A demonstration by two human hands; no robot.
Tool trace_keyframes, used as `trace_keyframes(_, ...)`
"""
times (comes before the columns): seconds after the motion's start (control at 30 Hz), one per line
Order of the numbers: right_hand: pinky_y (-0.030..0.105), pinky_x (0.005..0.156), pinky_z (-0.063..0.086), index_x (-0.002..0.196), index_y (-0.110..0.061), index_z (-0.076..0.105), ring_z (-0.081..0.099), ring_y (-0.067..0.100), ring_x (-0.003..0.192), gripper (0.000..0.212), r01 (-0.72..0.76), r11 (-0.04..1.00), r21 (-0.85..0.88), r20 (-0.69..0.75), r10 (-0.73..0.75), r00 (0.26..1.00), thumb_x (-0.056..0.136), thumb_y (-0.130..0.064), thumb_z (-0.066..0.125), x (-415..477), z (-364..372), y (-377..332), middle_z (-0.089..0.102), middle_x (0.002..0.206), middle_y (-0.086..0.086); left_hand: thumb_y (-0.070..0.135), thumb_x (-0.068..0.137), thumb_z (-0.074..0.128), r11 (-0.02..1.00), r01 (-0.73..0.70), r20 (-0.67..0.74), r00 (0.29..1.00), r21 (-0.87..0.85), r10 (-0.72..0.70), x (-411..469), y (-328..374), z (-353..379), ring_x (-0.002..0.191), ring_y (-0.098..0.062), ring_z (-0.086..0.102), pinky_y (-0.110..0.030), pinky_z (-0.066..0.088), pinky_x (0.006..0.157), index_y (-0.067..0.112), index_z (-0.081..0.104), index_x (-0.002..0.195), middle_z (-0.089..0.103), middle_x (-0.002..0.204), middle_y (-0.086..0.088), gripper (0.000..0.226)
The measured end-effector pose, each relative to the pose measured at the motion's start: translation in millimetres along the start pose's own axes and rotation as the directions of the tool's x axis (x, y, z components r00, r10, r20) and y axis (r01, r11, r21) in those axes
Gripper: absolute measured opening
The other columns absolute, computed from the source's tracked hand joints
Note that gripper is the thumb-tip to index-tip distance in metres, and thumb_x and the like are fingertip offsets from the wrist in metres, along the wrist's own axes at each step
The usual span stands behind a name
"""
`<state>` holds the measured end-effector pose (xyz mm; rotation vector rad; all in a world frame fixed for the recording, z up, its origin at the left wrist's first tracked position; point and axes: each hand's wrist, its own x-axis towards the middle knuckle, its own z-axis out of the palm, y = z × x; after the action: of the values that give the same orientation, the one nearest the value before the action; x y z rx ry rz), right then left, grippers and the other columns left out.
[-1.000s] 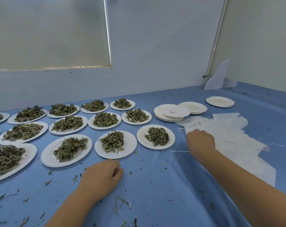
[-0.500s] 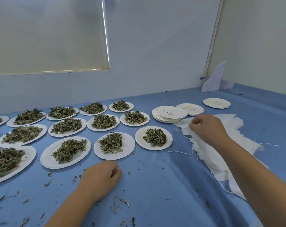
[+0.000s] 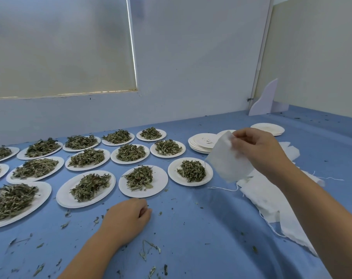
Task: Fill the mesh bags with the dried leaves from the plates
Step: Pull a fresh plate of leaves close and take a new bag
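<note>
My right hand (image 3: 259, 150) pinches a white mesh bag (image 3: 226, 160) by its top corner and holds it in the air, just right of the nearest right-hand plate of dried leaves (image 3: 190, 171). More white mesh bags (image 3: 271, 200) lie in a pile under my right forearm, with loose strings trailing. Several white plates heaped with dried green leaves (image 3: 143, 178) cover the left and middle of the blue table. My left hand (image 3: 126, 218) rests on the table in front of the plates, fingers loosely curled, holding nothing.
Stacks of bare white plates (image 3: 201, 144) stand behind the lifted bag, and another stack (image 3: 268, 128) sits farther right. Leaf crumbs (image 3: 149, 248) are scattered over the blue table cover (image 3: 191, 228). A white wall bounds the table at the back.
My right hand has lifted one mesh bag off the pile and raised it up and to the left. My left hand has stayed in place.
</note>
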<state>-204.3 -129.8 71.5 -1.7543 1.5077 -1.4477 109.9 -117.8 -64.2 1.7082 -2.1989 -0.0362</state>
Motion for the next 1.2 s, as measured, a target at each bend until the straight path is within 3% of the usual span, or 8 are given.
trace_keyframes(0.17,0.011,0.055,0.045,0.083,-0.027,0.071,0.060,0.003,0.067,0.017,0.014,0.971,0.238,0.304,-0.088,0.949,0.090,-0.017,0.059,-17,18,-29,0.069,0.077,-0.011,0.040,0.093,0.047,0.989,0.049,0.075,0.996,-0.139,-0.039,1,1,-15,0.056,-0.009,0.042,-0.025,0.032,0.053,0.024,0.040,0.063,0.048,0.062,0.003,0.035)
trace_keyframes(0.33,0.023,0.061,0.044,0.085,-0.027,0.070,0.059,0.009,0.070,0.016,-0.015,0.945,0.327,0.536,-0.172,0.826,0.090,-0.017,0.059,-31,63,-60,0.066,0.078,-0.007,0.038,0.092,0.052,0.914,0.134,0.064,0.991,-0.383,-0.119,-27,-14,-43,0.050,-0.002,0.046,-0.018,0.038,0.053,0.021,0.059,0.067,0.057,0.060,0.003,0.031)
trace_keyframes(0.4,0.020,0.059,0.045,0.084,-0.026,0.071,0.060,0.007,0.068,0.011,-0.027,0.922,0.387,0.616,-0.236,0.752,0.086,-0.021,0.061,-38,86,-75,0.067,0.076,-0.007,0.037,0.092,0.053,0.880,0.182,0.048,0.983,-0.440,-0.179,-47,-26,-57,0.049,-0.002,0.044,-0.017,0.038,0.053,0.015,0.062,0.071,0.056,0.058,0.004,0.031)
trace_keyframes(0.57,0.018,0.061,0.048,0.087,-0.025,0.071,0.063,0.008,0.070,0.012,-0.093,0.858,0.506,0.747,-0.382,0.544,0.084,-0.022,0.060,-59,155,-119,0.069,0.078,-0.008,0.034,0.091,0.054,0.810,0.320,-0.023,0.925,-0.492,-0.379,-108,-65,-102,0.047,-0.003,0.046,-0.014,0.038,0.046,0.025,0.062,0.063,0.060,0.060,0.001,0.030)
trace_keyframes(0.7,0.025,0.069,0.049,0.089,-0.025,0.071,0.065,0.012,0.077,0.013,-0.138,0.860,0.491,0.793,-0.375,0.480,0.080,-0.029,0.063,-79,221,-148,0.070,0.083,-0.005,0.032,0.092,0.054,0.771,0.421,-0.075,0.855,-0.477,-0.513,-164,-101,-134,0.043,-0.003,0.043,-0.017,0.039,0.047,0.025,0.061,0.064,0.063,0.068,-0.005,0.031)
trace_keyframes(0.9,0.030,0.077,0.044,0.088,-0.029,0.071,0.063,0.010,0.076,0.011,-0.054,0.959,0.277,0.875,-0.228,0.427,0.089,-0.032,0.060,-123,311,-149,0.070,0.086,-0.005,0.027,0.086,0.056,0.649,0.588,-0.236,0.626,-0.482,-0.743,-243,-153,-165,0.056,-0.007,0.050,-0.013,0.036,0.047,0.015,0.064,0.067,0.063,0.073,-0.010,0.024)
trace_keyframes(1.07,0.030,0.067,0.047,0.087,-0.026,0.071,0.063,0.016,0.070,0.007,-0.117,0.977,0.179,0.804,-0.077,0.589,0.087,-0.024,0.064,-148,348,-122,0.070,0.091,0.012,0.020,0.085,0.052,0.387,0.669,-0.364,0.183,-0.635,-0.913,-296,-210,-178,0.058,-0.021,0.045,-0.029,0.036,0.053,0.004,0.057,0.067,0.058,0.069,-0.011,0.024)
trace_keyframes(1.2,0.033,0.066,0.045,0.095,-0.030,0.068,0.059,0.019,0.068,0.010,-0.153,0.967,0.204,0.773,-0.063,0.632,0.086,-0.028,0.065,-152,351,-109,0.064,0.084,0.018,0.019,0.079,0.048,0.217,0.772,-0.232,0.093,-0.598,-0.968,-315,-242,-177,0.045,-0.023,0.049,-0.028,0.043,0.049,0.010,0.051,0.061,0.060,0.057,-0.015,0.020)
